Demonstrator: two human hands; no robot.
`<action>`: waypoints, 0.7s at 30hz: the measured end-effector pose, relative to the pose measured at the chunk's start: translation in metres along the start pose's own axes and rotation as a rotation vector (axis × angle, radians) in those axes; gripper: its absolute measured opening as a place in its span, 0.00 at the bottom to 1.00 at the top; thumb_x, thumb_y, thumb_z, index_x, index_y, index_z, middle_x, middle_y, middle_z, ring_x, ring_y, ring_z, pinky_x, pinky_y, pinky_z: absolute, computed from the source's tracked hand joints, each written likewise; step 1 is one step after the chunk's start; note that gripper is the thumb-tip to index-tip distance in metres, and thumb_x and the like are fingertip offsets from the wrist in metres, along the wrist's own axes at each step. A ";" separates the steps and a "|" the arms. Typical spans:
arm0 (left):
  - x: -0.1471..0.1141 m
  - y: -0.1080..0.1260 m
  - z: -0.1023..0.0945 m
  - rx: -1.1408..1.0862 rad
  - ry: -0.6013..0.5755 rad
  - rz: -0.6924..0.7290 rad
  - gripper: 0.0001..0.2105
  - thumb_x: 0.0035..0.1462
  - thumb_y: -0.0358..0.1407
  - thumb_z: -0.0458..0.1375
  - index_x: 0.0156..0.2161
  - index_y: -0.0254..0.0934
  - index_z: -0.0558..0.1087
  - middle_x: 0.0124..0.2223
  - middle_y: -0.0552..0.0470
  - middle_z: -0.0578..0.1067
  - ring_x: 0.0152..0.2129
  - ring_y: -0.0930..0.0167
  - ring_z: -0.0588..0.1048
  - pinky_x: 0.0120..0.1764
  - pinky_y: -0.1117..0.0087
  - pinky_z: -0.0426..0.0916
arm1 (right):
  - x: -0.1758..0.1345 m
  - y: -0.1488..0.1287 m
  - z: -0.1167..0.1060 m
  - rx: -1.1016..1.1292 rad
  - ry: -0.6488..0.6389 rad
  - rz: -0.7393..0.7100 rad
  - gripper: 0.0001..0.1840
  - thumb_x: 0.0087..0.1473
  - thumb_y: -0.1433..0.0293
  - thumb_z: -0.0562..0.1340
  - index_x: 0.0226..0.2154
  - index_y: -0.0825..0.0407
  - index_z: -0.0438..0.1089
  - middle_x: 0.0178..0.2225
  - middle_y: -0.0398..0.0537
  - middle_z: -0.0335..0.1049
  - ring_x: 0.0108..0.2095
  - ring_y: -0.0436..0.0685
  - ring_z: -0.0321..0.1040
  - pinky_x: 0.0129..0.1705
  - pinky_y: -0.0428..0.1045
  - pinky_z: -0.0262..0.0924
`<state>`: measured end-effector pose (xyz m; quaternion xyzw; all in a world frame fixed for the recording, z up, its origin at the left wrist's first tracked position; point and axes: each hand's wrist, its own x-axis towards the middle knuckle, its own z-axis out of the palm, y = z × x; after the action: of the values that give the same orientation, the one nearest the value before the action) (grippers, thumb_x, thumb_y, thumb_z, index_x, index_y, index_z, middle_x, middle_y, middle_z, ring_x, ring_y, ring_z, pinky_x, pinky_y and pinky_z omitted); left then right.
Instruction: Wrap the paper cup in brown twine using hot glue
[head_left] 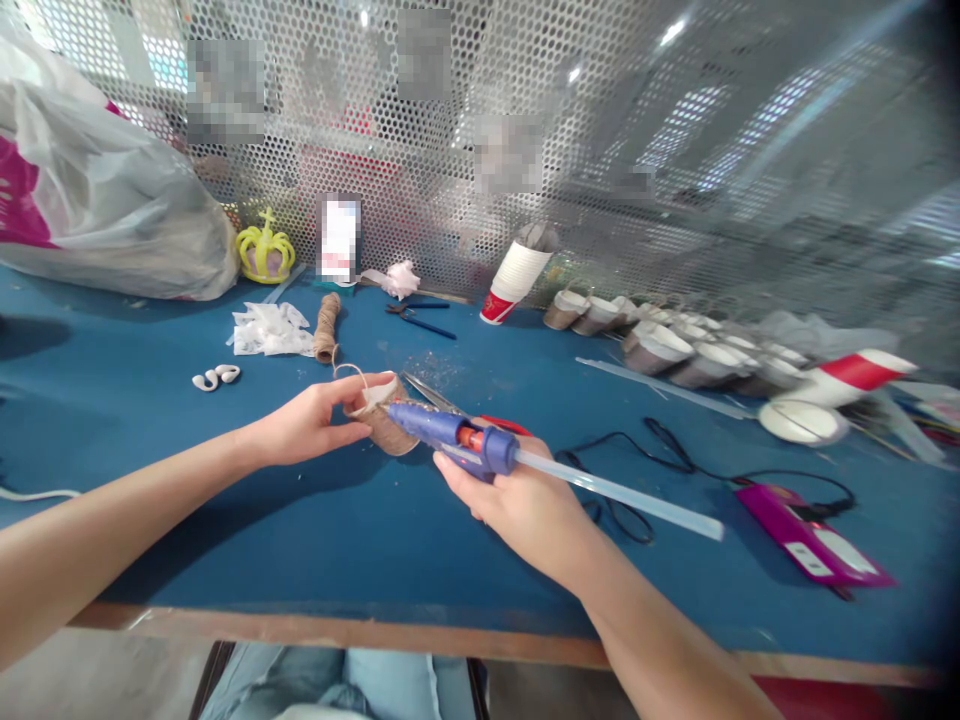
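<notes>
In left hand [309,424], cup [391,433], white inside

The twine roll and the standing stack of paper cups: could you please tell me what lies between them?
In the head view, blue-handled pliers lie between them, with a pale pink bundle farther back.

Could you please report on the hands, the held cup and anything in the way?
Left hand holding brown cup. Right hand gripping glue gun, pointed at cup. Scissors close by, partly hidden behind glue gun.
</notes>
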<state>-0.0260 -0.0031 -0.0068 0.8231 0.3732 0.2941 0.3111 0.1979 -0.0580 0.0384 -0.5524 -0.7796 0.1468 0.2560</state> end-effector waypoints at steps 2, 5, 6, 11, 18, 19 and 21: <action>0.000 0.001 0.000 0.003 0.004 -0.004 0.26 0.54 0.34 0.53 0.58 0.36 0.57 0.38 0.50 0.70 0.34 0.71 0.68 0.42 0.67 0.65 | -0.001 0.000 0.002 0.014 -0.016 -0.010 0.08 0.49 0.64 0.58 0.23 0.49 0.63 0.14 0.40 0.64 0.17 0.52 0.65 0.22 0.45 0.58; 0.000 0.003 0.000 0.016 0.007 -0.005 0.27 0.54 0.35 0.53 0.59 0.35 0.56 0.34 0.52 0.69 0.31 0.72 0.67 0.40 0.68 0.65 | -0.002 0.000 0.005 -0.011 -0.047 -0.034 0.07 0.49 0.65 0.58 0.24 0.50 0.63 0.19 0.42 0.68 0.20 0.52 0.66 0.23 0.46 0.58; 0.000 0.003 0.000 0.020 0.007 -0.006 0.27 0.54 0.35 0.53 0.59 0.34 0.56 0.34 0.53 0.68 0.31 0.72 0.67 0.40 0.68 0.65 | -0.002 0.000 0.006 -0.028 -0.054 -0.044 0.07 0.49 0.65 0.58 0.24 0.50 0.63 0.21 0.43 0.69 0.21 0.52 0.67 0.24 0.46 0.59; -0.001 0.003 -0.001 0.012 0.006 -0.010 0.27 0.54 0.35 0.53 0.59 0.35 0.56 0.34 0.52 0.69 0.31 0.72 0.68 0.40 0.68 0.65 | -0.002 -0.002 0.004 -0.046 -0.039 -0.043 0.07 0.50 0.65 0.58 0.25 0.51 0.64 0.20 0.43 0.68 0.20 0.52 0.66 0.23 0.46 0.58; 0.000 -0.001 -0.001 -0.006 -0.005 0.010 0.26 0.54 0.34 0.53 0.58 0.36 0.57 0.41 0.48 0.70 0.35 0.71 0.68 0.43 0.66 0.64 | 0.003 0.006 -0.007 -0.056 -0.011 -0.013 0.15 0.51 0.63 0.57 0.16 0.50 0.61 0.10 0.40 0.60 0.15 0.51 0.62 0.22 0.46 0.57; 0.000 -0.001 -0.001 -0.006 -0.008 0.014 0.26 0.54 0.34 0.53 0.58 0.36 0.56 0.40 0.48 0.70 0.35 0.71 0.68 0.43 0.66 0.64 | 0.003 0.007 -0.007 -0.064 -0.005 -0.023 0.16 0.51 0.63 0.56 0.16 0.50 0.61 0.10 0.39 0.59 0.15 0.51 0.62 0.22 0.46 0.56; 0.001 -0.001 -0.001 -0.002 -0.010 0.019 0.26 0.54 0.34 0.53 0.58 0.35 0.56 0.38 0.49 0.69 0.34 0.71 0.67 0.43 0.67 0.64 | 0.004 0.008 -0.008 -0.083 0.017 -0.054 0.16 0.51 0.64 0.56 0.16 0.50 0.61 0.09 0.39 0.59 0.14 0.50 0.61 0.21 0.46 0.56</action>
<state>-0.0263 -0.0020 -0.0066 0.8276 0.3636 0.2934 0.3111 0.2079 -0.0515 0.0418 -0.5426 -0.7974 0.1029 0.2433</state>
